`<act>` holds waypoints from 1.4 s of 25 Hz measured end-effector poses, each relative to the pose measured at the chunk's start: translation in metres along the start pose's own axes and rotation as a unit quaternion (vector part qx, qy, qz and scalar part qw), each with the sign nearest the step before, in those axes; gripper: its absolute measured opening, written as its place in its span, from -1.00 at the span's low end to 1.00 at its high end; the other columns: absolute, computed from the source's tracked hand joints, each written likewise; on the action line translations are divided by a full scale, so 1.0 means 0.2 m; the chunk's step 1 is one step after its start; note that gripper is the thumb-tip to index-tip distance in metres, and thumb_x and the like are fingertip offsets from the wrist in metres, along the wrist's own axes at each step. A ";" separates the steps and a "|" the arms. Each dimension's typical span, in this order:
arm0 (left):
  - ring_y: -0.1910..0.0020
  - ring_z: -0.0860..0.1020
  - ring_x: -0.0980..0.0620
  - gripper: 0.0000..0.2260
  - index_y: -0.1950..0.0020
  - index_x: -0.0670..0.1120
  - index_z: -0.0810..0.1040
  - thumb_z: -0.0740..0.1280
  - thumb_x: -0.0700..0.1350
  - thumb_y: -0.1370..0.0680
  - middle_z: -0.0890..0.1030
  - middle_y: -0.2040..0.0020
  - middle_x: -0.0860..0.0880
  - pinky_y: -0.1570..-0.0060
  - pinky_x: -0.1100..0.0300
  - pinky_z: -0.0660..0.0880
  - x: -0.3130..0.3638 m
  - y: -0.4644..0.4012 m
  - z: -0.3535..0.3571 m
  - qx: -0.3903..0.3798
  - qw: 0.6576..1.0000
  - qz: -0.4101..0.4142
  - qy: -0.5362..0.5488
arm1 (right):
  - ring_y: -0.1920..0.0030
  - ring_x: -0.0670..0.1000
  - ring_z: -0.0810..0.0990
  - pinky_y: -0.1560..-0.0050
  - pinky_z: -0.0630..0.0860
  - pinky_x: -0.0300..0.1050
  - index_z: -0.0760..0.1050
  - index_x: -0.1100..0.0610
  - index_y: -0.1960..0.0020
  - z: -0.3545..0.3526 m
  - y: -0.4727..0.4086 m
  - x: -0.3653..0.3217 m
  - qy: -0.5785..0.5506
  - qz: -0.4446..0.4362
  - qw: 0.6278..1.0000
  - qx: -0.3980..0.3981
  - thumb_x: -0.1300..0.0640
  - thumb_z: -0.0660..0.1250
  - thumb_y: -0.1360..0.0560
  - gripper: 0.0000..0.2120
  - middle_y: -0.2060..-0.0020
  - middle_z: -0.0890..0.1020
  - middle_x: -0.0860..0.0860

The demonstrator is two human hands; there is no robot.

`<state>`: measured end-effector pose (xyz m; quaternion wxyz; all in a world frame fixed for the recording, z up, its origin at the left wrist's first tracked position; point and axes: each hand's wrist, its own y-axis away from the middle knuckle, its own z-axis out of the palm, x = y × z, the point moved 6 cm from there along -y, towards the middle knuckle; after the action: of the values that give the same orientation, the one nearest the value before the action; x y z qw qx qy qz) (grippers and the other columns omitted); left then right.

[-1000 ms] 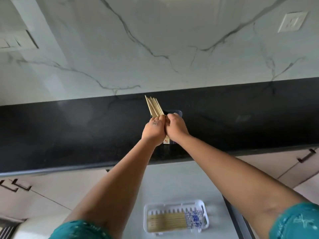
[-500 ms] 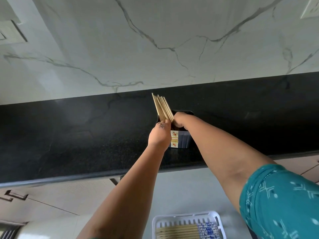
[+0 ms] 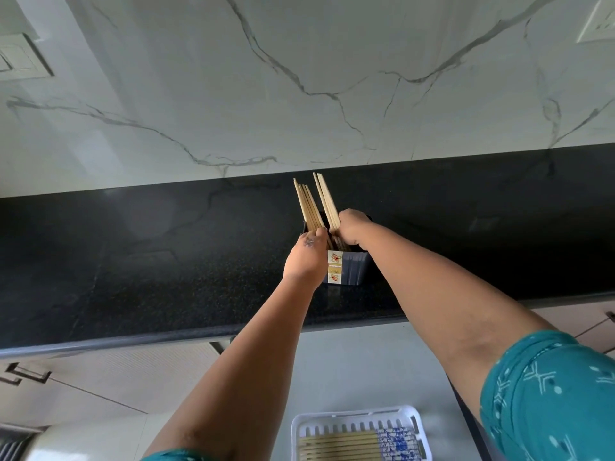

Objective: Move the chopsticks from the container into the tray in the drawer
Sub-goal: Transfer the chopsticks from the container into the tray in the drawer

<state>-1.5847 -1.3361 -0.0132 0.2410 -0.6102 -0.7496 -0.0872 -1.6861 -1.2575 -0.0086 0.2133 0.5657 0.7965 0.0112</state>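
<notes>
- Marble wall (image 3: 299,78) behind; black surface (image 3: 133,261) runs across the view.
- Open drawer (image 3: 349,367) below the surface edge; white tray (image 3: 359,419) in it, chopsticks lying flat, long axis left-right.
- Dark container (image 3: 352,267) stands on the surface.
- Left hand (image 3: 304,257) grips a chopstick bundle (image 3: 307,207), tips up, tilted left.
- Right hand (image 3: 351,227) closed around two chopsticks (image 3: 327,201), same tilt, above the container.

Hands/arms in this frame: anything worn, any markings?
Both forearms are bare and both hands gloveless. The left hand has a small dark marking on its back; the right hand shows none. A short teal sleeve with a pale geometric print covers the right upper arm.
</notes>
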 end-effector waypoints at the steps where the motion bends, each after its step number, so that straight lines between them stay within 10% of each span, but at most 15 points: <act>1: -0.26 0.47 -0.17 -0.54 -0.38 -0.13 0.35 0.11 -0.40 -0.51 0.50 -0.29 -0.19 -0.08 0.01 0.51 0.00 0.01 -0.01 0.000 1.000 -0.005 0.015 | 0.03 0.08 0.61 0.11 0.51 -0.12 0.49 0.24 -0.19 -0.05 0.03 -0.01 -0.066 -0.006 0.997 0.028 0.14 0.30 -0.58 -0.77 -0.04 0.61 0.13; 8: -0.11 0.54 -0.08 -0.72 -0.32 -0.09 0.43 0.14 -0.14 -0.62 0.59 -0.16 -0.10 -0.02 0.14 0.45 0.15 0.30 -0.09 0.107 0.963 -0.068 0.236 | 0.03 -0.01 0.70 -0.08 0.62 -0.05 0.54 0.14 -0.07 -0.46 0.47 0.06 -0.455 -0.132 0.871 0.131 0.20 0.28 -0.59 -0.90 0.06 0.69 0.06; 11: -0.04 0.51 0.00 -0.74 -0.23 -0.09 0.53 0.15 -0.16 -0.59 0.60 -0.09 -0.04 0.01 0.18 0.43 0.18 0.54 0.10 0.067 0.896 -0.196 0.393 | 0.08 0.00 0.73 -0.03 0.66 0.04 0.55 0.04 0.04 -0.31 0.72 0.19 -0.509 -0.114 0.849 0.086 0.19 0.31 -0.56 -0.93 0.12 0.72 0.06; 16: -0.06 0.50 -0.03 -0.68 -0.17 -0.12 0.48 0.10 0.06 -0.64 0.53 -0.07 -0.09 -0.22 0.04 0.39 0.15 1.07 0.51 -0.033 0.656 -0.428 0.621 | 0.07 0.06 0.68 0.04 0.62 -0.05 0.56 0.07 0.02 0.39 1.03 0.37 -0.244 -0.009 0.969 0.033 0.10 0.31 -0.54 -0.92 0.10 0.68 0.05; 21: -0.11 0.55 -0.09 -0.59 -0.23 -0.16 0.47 0.22 0.14 -0.59 0.58 -0.09 -0.11 -0.22 0.01 0.44 0.05 1.29 0.68 -0.043 0.721 -0.454 0.522 | -0.07 0.17 0.65 0.02 0.52 -0.05 0.48 0.13 -0.20 0.93 1.31 0.38 0.032 -0.090 0.994 -0.052 0.19 0.13 -0.57 -0.74 -0.05 0.66 0.12; 25: 0.27 0.58 -0.06 -0.85 0.06 -0.26 0.56 0.25 -0.21 -0.59 0.61 0.23 -0.13 0.21 0.14 0.52 -0.11 1.44 0.75 0.031 0.588 -0.540 0.602 | 0.00 0.12 0.67 0.06 0.57 -0.04 0.43 0.19 -0.29 1.13 1.41 0.41 0.111 -0.183 0.977 0.009 0.24 0.28 -0.48 -0.63 -0.01 0.63 0.14; 29: 0.17 0.58 -0.14 -0.88 -0.07 -0.30 0.50 0.20 -0.32 -0.59 0.58 0.12 -0.24 0.32 0.14 0.63 -0.22 1.50 0.77 0.060 0.469 -0.512 0.717 | -0.27 0.15 0.44 -0.29 0.34 0.09 0.25 0.10 -0.42 1.22 1.42 0.61 0.155 -0.123 0.980 0.012 0.28 0.11 -0.49 -0.51 -0.23 0.46 0.08; 35: 0.16 0.57 -0.05 -0.84 -0.02 -0.24 0.53 0.24 -0.41 -0.52 0.59 0.13 -0.18 0.21 0.16 0.57 -0.32 1.58 0.79 0.008 0.491 -0.523 0.697 | 0.12 0.11 0.57 0.15 0.50 -0.09 0.50 0.10 0.03 1.19 1.39 0.71 0.201 -0.128 0.971 0.006 0.30 0.42 -0.27 -0.70 0.18 0.59 0.07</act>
<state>-1.3142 -1.2490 -0.2324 0.6001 0.1549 -0.5198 -0.5879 -1.3917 -1.0821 -0.1996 0.0454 0.4465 0.8888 0.0929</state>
